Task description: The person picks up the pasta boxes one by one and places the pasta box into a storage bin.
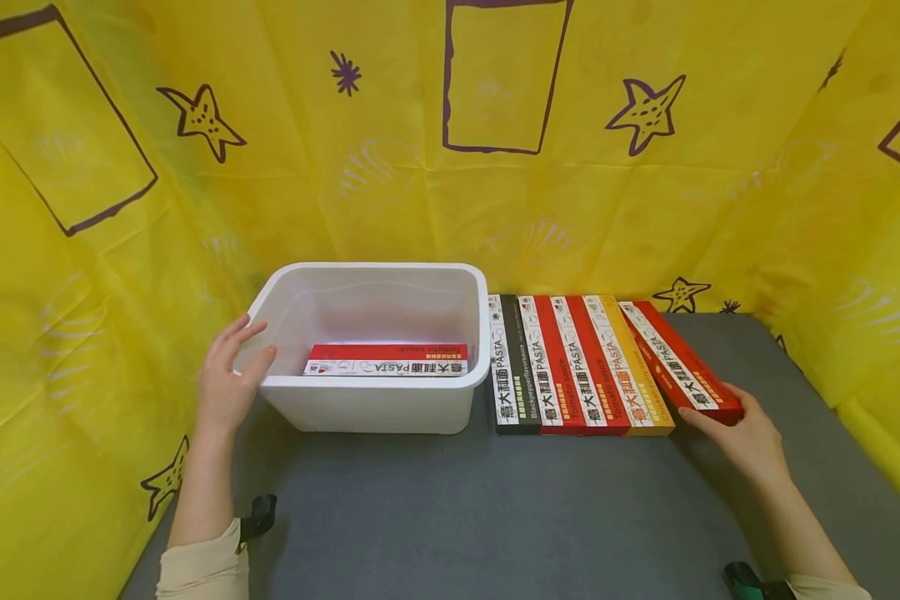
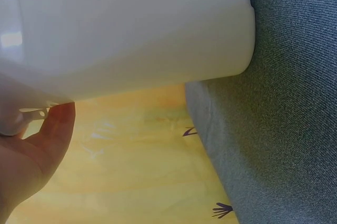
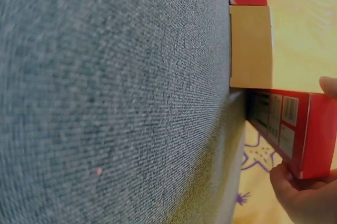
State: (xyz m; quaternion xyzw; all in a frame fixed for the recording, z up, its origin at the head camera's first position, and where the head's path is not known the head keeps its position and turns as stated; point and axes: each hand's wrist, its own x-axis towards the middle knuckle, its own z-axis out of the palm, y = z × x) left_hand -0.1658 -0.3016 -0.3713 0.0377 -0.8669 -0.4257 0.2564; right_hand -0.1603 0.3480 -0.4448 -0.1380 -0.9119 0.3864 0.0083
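Observation:
My left hand (image 1: pixel 225 383) grips the left rim of a white plastic bin (image 1: pixel 375 408), whose smooth wall fills much of the left wrist view. Inside the bin lies a red and white pasta box (image 1: pixel 390 354). On the right, my right hand (image 1: pixel 750 442) holds the near end of another red pasta box (image 1: pixel 678 354) between thumb and fingers. That end is tilted up off the table in the right wrist view, and the box slants away from the row beside it. Its side label with a barcode (image 3: pixel 289 109) faces the camera there.
Between the bin and the held box stand several pasta boxes side by side: a black one (image 1: pixel 525 375), red ones (image 1: pixel 562 367) and a yellow one (image 1: pixel 637 367). Grey cloth (image 1: pixel 450 517) covers the table. A yellow patterned curtain (image 1: pixel 390 200) hangs behind and at both sides.

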